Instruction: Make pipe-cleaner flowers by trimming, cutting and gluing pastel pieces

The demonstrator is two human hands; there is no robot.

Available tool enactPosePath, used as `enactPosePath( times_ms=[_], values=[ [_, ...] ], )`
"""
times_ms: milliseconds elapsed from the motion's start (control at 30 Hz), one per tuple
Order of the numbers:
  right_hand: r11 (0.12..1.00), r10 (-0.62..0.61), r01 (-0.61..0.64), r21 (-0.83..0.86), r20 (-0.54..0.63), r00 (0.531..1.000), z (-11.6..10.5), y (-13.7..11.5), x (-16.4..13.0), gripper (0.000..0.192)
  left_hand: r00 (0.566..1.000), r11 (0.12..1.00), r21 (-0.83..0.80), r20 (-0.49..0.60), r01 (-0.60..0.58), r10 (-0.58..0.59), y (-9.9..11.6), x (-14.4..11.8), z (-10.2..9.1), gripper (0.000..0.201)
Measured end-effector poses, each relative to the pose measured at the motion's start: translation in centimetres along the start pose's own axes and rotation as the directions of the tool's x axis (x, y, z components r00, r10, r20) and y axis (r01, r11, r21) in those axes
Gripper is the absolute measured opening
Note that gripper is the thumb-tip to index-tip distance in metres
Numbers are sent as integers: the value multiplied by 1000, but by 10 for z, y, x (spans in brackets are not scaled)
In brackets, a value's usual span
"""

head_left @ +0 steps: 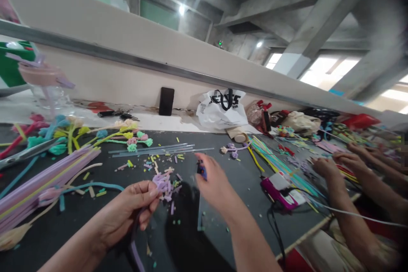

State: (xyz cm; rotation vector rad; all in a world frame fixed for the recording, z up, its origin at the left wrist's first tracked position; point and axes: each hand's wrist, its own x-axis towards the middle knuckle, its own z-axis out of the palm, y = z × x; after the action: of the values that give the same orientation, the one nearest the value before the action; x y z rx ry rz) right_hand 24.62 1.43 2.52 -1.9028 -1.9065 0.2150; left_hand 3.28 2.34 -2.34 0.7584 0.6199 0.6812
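My left hand [137,204] pinches a lilac fuzzy flower [163,183], which looks made of pipe cleaner pieces. Its lilac stem [136,251] hangs below the palm toward the near edge. To the right, apart from the flower, my right hand [212,182] is curled around a small blue and black object [201,171]; most of it is hidden by the fingers, so its kind is unclear. Short cut bits of pipe cleaner [149,165] lie scattered on the dark tabletop [188,246] around the flower. Clear sticks [159,149] lie just beyond them.
At left are a lilac pipe cleaner bundle [54,178], scissors [28,154] and finished fuzzy flowers [70,131]. A phone [166,102] leans on the back wall beside a white bag [221,110]. At right lie a magenta power box [280,191] with cables and other people's hands [328,168].
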Motion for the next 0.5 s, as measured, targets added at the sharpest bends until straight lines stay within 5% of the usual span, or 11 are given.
enactPosePath(
  times_ms=[67,200,367,500],
  values=[
    [956,171,-151,-253,58,984,-9,22,0,58,999,1000,-3,35,0,0,-1,0,0,21],
    [927,253,-209,-310,110,961,-4,53,1,56,998,1000,14,70,-9,8,-1,-1,-1,22],
    [949,249,-229,-215,73,966,-1,57,9,55,998,1000,3,54,-24,24,1,-1,-3,19],
    [984,176,-176,15,13,984,-16,44,11,53,998,996,-86,57,-19,24,4,-2,-5,18]
  ],
)
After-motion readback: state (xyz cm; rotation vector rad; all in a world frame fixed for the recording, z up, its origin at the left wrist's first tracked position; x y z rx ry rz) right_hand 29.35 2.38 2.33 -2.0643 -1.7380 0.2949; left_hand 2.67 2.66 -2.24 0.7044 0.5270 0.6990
